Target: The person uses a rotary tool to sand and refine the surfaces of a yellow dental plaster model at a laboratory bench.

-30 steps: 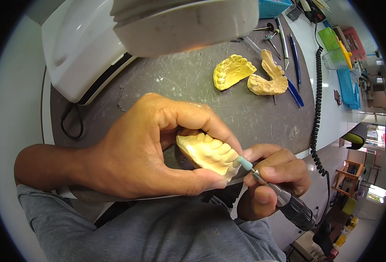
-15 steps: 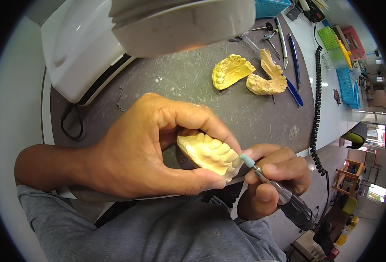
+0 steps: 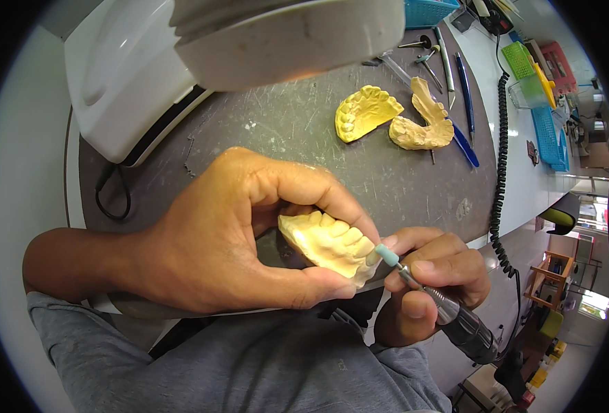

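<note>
My left hand (image 3: pixel 249 234) curls around a pale yellow dental cast (image 3: pixel 328 244), thumb along its lower edge and index finger over the top. A row of moulded teeth faces up and to the right. Between the fingers and thumb of my right hand (image 3: pixel 442 275) is a dental handpiece (image 3: pixel 456 320) with a dark grip and a metal nose. Its light-blue cylindrical grinding tip (image 3: pixel 387 255) lies at the right end of the cast, close beside my left index fingertip. Whether the tip touches the cast, I cannot tell.
A yellow dental cast (image 3: pixel 365 113) and a tan horseshoe-shaped cast (image 3: pixel 421 131) lie on the dark mat (image 3: pixel 277 124). Beyond them are a blue pen-like tool (image 3: pixel 465 93) and several small instruments. A white lamp head (image 3: pixel 291 45) overhangs the bench; a coiled black cord (image 3: pixel 500 158) runs along the right.
The handpiece's tip has shifted very slightly left and down against the end of the cast. Both hands otherwise keep their holds and places.
</note>
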`<state>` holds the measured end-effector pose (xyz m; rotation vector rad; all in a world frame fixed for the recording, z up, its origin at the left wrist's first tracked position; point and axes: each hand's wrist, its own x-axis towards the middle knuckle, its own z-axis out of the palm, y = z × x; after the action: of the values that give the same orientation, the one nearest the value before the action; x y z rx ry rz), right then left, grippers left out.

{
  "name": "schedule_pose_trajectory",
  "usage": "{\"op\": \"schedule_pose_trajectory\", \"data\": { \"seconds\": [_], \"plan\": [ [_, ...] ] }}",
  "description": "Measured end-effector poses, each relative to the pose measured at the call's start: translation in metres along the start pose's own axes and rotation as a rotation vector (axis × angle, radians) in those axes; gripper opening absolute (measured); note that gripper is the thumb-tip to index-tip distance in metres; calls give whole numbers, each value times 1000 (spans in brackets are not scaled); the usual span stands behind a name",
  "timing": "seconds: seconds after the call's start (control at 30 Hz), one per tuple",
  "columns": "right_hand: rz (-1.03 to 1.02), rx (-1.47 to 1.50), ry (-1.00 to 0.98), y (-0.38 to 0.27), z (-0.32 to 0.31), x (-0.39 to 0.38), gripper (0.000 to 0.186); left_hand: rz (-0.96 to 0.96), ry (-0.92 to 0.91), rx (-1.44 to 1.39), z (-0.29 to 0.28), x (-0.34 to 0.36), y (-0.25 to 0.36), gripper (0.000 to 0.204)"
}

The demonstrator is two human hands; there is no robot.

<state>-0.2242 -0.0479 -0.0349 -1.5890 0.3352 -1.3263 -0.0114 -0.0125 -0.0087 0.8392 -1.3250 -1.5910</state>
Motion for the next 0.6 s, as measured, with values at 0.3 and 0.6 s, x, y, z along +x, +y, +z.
{"op": "schedule_pose_trajectory", "data": {
  "seconds": [0.3,0.6],
  "plan": [
    [-16,12,34,3,2,-2,21,-3,0,-3,0,0,0,32],
    [-13,34,0,3,-2,-2,24,23,8,-14,0,0,-1,33]
  ]
}}
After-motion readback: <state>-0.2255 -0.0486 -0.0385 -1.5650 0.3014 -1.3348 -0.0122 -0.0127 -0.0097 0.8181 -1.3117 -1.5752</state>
